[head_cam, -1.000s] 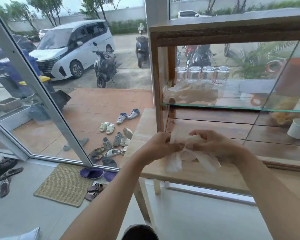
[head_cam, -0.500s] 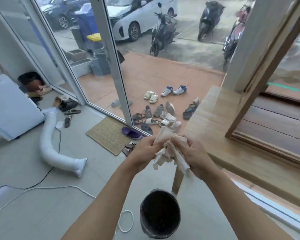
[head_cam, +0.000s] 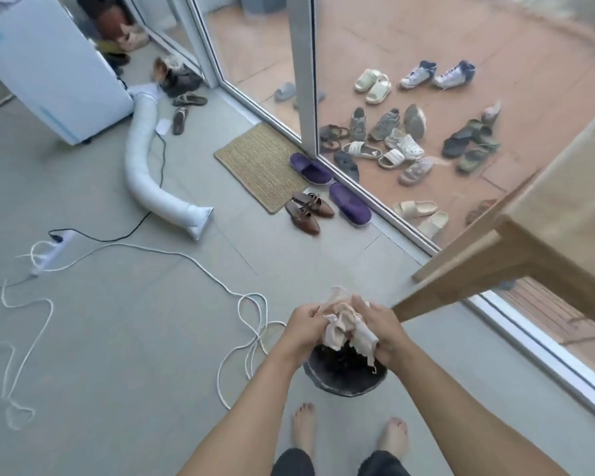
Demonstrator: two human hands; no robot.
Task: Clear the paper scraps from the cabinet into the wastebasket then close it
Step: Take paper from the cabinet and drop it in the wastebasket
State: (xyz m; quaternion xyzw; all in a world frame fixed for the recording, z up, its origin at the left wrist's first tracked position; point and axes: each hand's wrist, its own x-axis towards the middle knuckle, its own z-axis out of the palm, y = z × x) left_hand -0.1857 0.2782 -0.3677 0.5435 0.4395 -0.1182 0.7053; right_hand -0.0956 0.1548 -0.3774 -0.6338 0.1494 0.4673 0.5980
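A crumpled bundle of pale paper scraps (head_cam: 345,329) is held between both hands. My left hand (head_cam: 304,326) grips its left side and my right hand (head_cam: 380,326) grips its right side. The bundle hangs directly over the dark round wastebasket (head_cam: 346,381), which stands on the grey floor just in front of my bare feet. The hands and paper hide most of the basket's opening. The cabinet is out of view; only the corner of the wooden table (head_cam: 543,242) that carries it shows at the right.
A white cord (head_cam: 200,266) loops over the floor left of the basket, near a power strip (head_cam: 54,250). A white hose (head_cam: 141,166) and white appliance (head_cam: 52,67) lie at far left. Shoes (head_cam: 310,209) and a woven mat (head_cam: 258,163) sit by the glass door.
My view has swung from the cabinet down to the floor. Both hands carried the paper bundle away from the table edge and lowered it over the wastebasket.
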